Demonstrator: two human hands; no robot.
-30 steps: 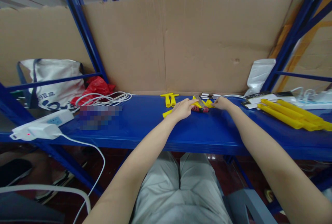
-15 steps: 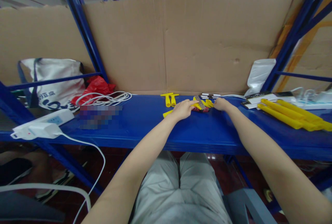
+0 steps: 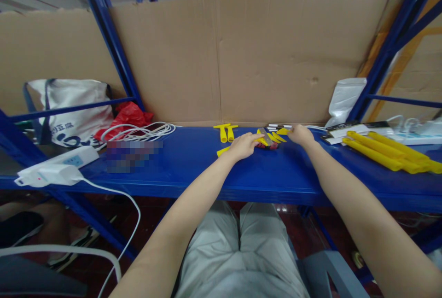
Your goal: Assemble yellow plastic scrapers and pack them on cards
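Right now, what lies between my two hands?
In the head view, small yellow pieces, a grey plate and a dark-red object lie between your left hand and right hand.

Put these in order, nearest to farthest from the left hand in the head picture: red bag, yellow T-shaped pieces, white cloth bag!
From the left hand:
1. Yellow T-shaped pieces, just beyond, slightly left.
2. Red bag, farther left.
3. White cloth bag, left of the red bag.
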